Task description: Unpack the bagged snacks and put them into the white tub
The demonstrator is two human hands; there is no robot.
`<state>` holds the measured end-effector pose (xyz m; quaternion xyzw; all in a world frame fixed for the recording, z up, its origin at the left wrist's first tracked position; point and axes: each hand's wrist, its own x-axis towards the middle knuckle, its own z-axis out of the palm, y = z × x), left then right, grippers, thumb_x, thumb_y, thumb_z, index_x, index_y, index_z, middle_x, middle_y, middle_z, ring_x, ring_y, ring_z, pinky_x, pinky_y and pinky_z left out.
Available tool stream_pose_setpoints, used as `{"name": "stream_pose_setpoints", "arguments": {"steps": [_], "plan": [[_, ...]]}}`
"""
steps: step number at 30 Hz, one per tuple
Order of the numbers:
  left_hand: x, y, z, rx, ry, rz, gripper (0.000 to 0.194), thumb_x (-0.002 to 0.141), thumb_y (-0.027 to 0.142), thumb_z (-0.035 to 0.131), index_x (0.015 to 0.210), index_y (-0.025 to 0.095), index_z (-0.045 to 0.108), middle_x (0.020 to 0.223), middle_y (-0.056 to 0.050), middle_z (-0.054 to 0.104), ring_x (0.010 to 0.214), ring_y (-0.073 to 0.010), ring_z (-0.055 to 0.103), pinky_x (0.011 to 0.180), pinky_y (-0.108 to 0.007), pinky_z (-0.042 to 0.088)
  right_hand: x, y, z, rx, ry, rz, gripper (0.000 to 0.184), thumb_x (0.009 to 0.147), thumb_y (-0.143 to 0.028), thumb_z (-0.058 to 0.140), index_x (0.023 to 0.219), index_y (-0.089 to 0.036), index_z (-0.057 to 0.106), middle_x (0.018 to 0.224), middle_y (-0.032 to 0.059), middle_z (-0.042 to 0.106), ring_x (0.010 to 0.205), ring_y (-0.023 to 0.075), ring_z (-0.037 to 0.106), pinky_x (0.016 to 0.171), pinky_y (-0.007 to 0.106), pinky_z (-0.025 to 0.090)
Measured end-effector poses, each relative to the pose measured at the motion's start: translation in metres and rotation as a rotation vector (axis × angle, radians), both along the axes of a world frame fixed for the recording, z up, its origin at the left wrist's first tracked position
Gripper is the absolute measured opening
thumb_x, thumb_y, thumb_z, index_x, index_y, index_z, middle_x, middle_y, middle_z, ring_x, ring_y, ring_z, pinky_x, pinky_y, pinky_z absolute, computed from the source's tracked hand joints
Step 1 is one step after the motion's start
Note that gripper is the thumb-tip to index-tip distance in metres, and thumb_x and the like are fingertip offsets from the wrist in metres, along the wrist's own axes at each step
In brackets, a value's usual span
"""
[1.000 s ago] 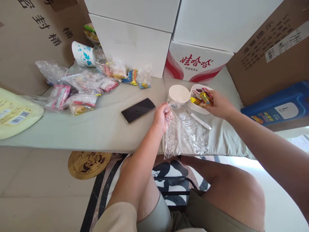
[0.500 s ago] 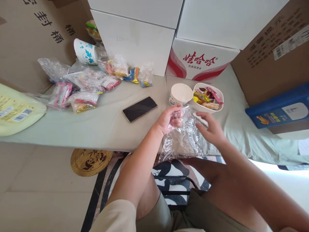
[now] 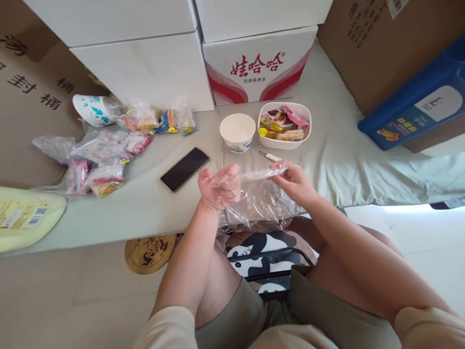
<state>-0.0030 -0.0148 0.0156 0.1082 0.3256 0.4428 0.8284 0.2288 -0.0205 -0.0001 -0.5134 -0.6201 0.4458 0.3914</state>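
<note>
A clear plastic bag (image 3: 267,196) stretches between my hands above the cloth's front edge, its lower part hanging crumpled. My left hand (image 3: 221,186) has its fingers curled on the bag's left end, slightly blurred. On the other side, my right hand (image 3: 292,182) pinches the bag's upper right edge between thumb and fingers. Just behind my hands lies a small white-handled tool (image 3: 270,156), its kind unclear. Beyond it stand a white paper bowl (image 3: 238,132) with a blue pattern and a white plastic tub (image 3: 285,144) of wrapped snacks. A black phone (image 3: 185,168) rests left of my left hand.
Several bagged snacks (image 3: 105,150) are heaped at the left beside a tipped paper cup (image 3: 93,110). White cartons (image 3: 254,72) stand along the back. A blue jug (image 3: 414,102) is at right, a pale yellow bottle (image 3: 29,218) at left. A round wooden stool (image 3: 148,254) sits below.
My hands have moved apart, pulling the bag's top edge out between them. My right hand has closed on the bag. The camera view has shifted, and the white-handled tool shows more clearly.
</note>
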Motion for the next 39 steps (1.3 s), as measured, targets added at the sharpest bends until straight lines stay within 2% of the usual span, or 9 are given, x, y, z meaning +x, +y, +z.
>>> {"name": "stream_pose_setpoints", "arguments": {"steps": [3, 8, 11, 18, 21, 24, 30, 34, 39], "plan": [[0.002, 0.013, 0.002, 0.069, 0.077, 0.134, 0.047, 0.081, 0.068, 0.050, 0.080, 0.021, 0.052, 0.049, 0.007, 0.035, 0.032, -0.0062, 0.028, 0.037, -0.023, 0.026, 0.011, -0.004, 0.010, -0.121, 0.197, -0.137, 0.023, 0.083, -0.044, 0.060, 0.080, -0.023, 0.051, 0.058, -0.0047, 0.057, 0.054, 0.0129, 0.059, 0.058, 0.028, 0.049], [0.005, 0.024, -0.006, 0.145, 0.404, 0.145, 0.048, 0.074, 0.037, 0.074, 0.114, 0.024, 0.051, 0.085, -0.001, 0.069, 0.075, -0.0161, 0.070, 0.068, -0.028, 0.055, 0.031, -0.006, 0.023, -0.213, 0.338, -0.271, 0.027, 0.082, -0.044, 0.065, 0.082, -0.024, 0.047, 0.068, -0.0062, 0.059, 0.044, 0.0069, 0.052, 0.041, 0.022, 0.034], [0.002, 0.021, -0.014, 0.210, 0.609, -0.016, 0.075, 0.065, 0.020, 0.081, 0.129, 0.025, 0.044, 0.086, -0.001, 0.073, 0.071, -0.0153, 0.070, 0.067, -0.027, 0.054, 0.039, -0.002, 0.022, -0.289, 0.387, -0.317, 0.031, 0.080, -0.042, 0.068, 0.096, -0.027, 0.046, 0.066, -0.0079, 0.060, 0.044, 0.0085, 0.053, 0.042, 0.022, 0.036], [-0.008, 0.021, -0.019, 0.414, 0.676, 0.228, 0.077, 0.065, 0.029, 0.082, 0.132, 0.030, 0.043, 0.083, 0.003, 0.072, 0.069, -0.0112, 0.070, 0.065, -0.022, 0.052, 0.043, -0.007, 0.017, -0.224, 0.424, -0.188, 0.097, 0.071, -0.032, 0.078, 0.148, -0.033, 0.019, 0.087, -0.0025, 0.072, 0.076, 0.0166, 0.070, 0.070, 0.032, 0.055], [-0.011, 0.019, -0.019, 0.439, 0.792, 0.100, 0.058, 0.062, 0.032, 0.085, 0.113, 0.022, 0.059, 0.080, -0.001, 0.072, 0.066, -0.0137, 0.070, 0.064, -0.025, 0.053, 0.042, -0.009, 0.017, -0.150, 0.280, -0.165, 0.063, 0.078, -0.037, 0.072, 0.134, -0.029, 0.045, 0.079, -0.0025, 0.069, 0.064, 0.0147, 0.065, 0.064, 0.031, 0.054], [-0.014, 0.017, -0.022, 0.471, 0.883, 0.154, 0.040, 0.065, 0.039, 0.082, 0.093, 0.017, 0.064, 0.075, -0.002, 0.071, 0.063, -0.0135, 0.068, 0.062, -0.025, 0.053, 0.042, -0.008, 0.018, -0.075, 0.179, -0.204, 0.018, 0.084, -0.039, 0.063, 0.094, -0.024, 0.062, 0.082, 0.0014, 0.068, 0.065, 0.0134, 0.064, 0.066, 0.031, 0.054], [-0.027, 0.014, -0.032, 0.677, 1.126, 0.019, 0.048, 0.064, 0.032, 0.079, 0.109, 0.018, 0.068, 0.086, -0.003, 0.070, 0.074, -0.0150, 0.067, 0.073, -0.030, 0.053, 0.050, -0.004, 0.004, 0.106, -0.125, -0.045, 0.039, 0.078, -0.029, 0.065, 0.116, -0.023, 0.066, 0.091, 0.0043, 0.066, 0.079, 0.0184, 0.065, 0.078, 0.037, 0.055], [-0.037, 0.013, -0.034, 0.834, 1.480, -0.058, 0.023, 0.076, 0.034, 0.070, 0.092, 0.019, 0.076, 0.077, -0.001, 0.061, 0.067, -0.0135, 0.058, 0.069, -0.031, 0.049, 0.056, -0.001, -0.004, 0.331, -0.473, -0.176, 0.018, 0.084, -0.028, 0.059, 0.092, -0.023, 0.074, 0.089, 0.0080, 0.061, 0.080, 0.0215, 0.063, 0.079, 0.040, 0.053], [-0.044, 0.010, -0.020, 0.906, 1.358, 0.209, 0.031, 0.062, 0.049, 0.082, 0.065, 0.020, 0.072, 0.100, -0.006, 0.060, 0.095, -0.0193, 0.060, 0.082, -0.033, 0.052, 0.055, -0.007, 0.016, 0.421, -0.429, -0.234, 0.015, 0.082, -0.032, 0.059, 0.075, -0.021, 0.065, 0.113, 0.0146, 0.064, 0.113, 0.0326, 0.059, 0.096, 0.048, 0.046]]}}
